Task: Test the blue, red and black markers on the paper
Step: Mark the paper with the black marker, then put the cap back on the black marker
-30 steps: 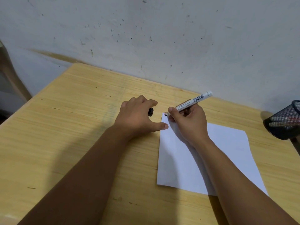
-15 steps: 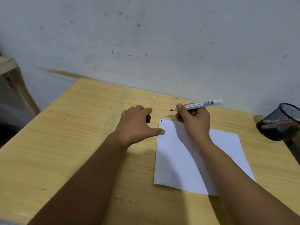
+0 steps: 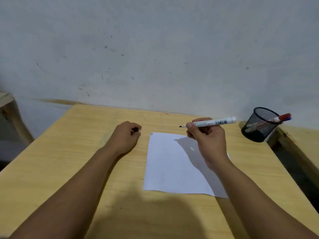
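A white sheet of paper (image 3: 169, 166) lies on the wooden table (image 3: 69, 161), with small marks at its far left corner (image 3: 151, 134). My right hand (image 3: 207, 140) hovers over the paper's far right part, holding an uncapped white marker (image 3: 214, 121) level, its dark tip pointing left. My left hand (image 3: 126, 135) rests on the table left of the paper, curled around a small black cap (image 3: 135, 129). A red-capped marker (image 3: 280, 117) and a blue one behind it stick out of the mesh cup.
A black mesh pen cup (image 3: 259, 126) stands at the table's far right corner, next to the wall. A gap separates this table from another wooden surface (image 3: 303, 140) on the right. A wooden frame (image 3: 8, 107) stands at the far left.
My right hand lifted the marker off the paper's far left corner and moved right, turning it level. My left thumb left the paper's edge and the hand curled up.
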